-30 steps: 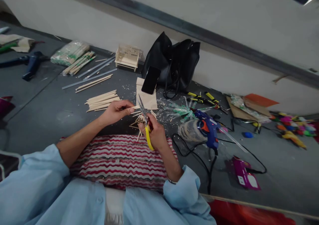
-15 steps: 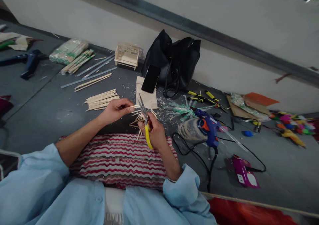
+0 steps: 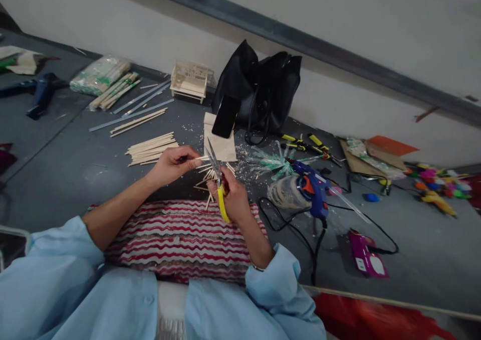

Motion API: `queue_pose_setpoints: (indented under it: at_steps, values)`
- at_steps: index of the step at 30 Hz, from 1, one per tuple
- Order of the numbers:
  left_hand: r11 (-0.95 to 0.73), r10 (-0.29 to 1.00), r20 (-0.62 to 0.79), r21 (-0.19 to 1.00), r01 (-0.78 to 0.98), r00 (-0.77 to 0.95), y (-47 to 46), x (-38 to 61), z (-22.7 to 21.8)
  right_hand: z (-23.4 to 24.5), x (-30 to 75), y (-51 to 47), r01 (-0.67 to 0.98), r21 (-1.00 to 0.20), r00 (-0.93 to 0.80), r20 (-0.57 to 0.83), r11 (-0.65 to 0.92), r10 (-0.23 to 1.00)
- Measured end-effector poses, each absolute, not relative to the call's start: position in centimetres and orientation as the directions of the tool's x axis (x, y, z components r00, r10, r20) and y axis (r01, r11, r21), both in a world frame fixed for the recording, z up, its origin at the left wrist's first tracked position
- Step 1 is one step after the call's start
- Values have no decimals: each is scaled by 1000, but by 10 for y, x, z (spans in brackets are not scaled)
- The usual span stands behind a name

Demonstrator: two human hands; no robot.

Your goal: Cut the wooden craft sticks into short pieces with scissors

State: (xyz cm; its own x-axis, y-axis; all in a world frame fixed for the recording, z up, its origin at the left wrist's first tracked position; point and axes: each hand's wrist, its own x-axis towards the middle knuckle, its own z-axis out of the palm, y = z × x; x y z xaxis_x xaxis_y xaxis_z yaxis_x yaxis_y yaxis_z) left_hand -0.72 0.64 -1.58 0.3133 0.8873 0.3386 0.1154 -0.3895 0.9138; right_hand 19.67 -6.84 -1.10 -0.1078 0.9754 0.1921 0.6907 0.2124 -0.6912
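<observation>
Between the thumb and fingers of my left hand (image 3: 176, 163) is a thin wooden stick (image 3: 204, 158), its free end reaching the scissors. My right hand (image 3: 233, 195) is closed round the yellow handles of a pair of scissors (image 3: 222, 204), whose metal blades point up and away from me. Short cut sticks (image 3: 211, 175) lie in a loose pile under the scissors, partly hidden by my right hand. Left of my left hand, a row of longer wooden sticks (image 3: 150, 149) rests on the grey table. A red and white striped cloth (image 3: 176, 244) lies before me.
A black phone (image 3: 226, 117) lies on brown paper (image 3: 225, 150) before a black bag (image 3: 240, 79). A small wooden model (image 3: 189, 83) stands at the back. On the right, a blue glue gun (image 3: 319, 194) rests on a plastic bottle (image 3: 284, 193), its cord looping near a purple device (image 3: 366, 257).
The view has shifted slightly, so the table things sit a little higher and further left. Both hands keep nearly the same pose, with the stick still at the scissors.
</observation>
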Motion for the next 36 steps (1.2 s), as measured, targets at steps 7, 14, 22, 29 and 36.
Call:
queue_pose_setpoints:
  at_steps: [7,14,22,29,36]
  values:
    - [-392,888,339,911,130,310,6,-7,-16,-10,193,-69,654,-730,-142,141,200,980]
    - [-385,894,336,914,125,297,5,-7,-13,-14,194,-68,690,-698,-83,190,194,978]
    - [-425,884,315,849,315,345,13,-11,-12,-16,200,-62,720,-685,17,176,110,984]
    - [-285,949,221,290,913,226,36,-39,-9,-19,209,-56,690,-719,100,207,82,973]
    - [-280,938,247,132,951,242,45,-52,-15,-21,205,-58,698,-708,35,184,108,982]
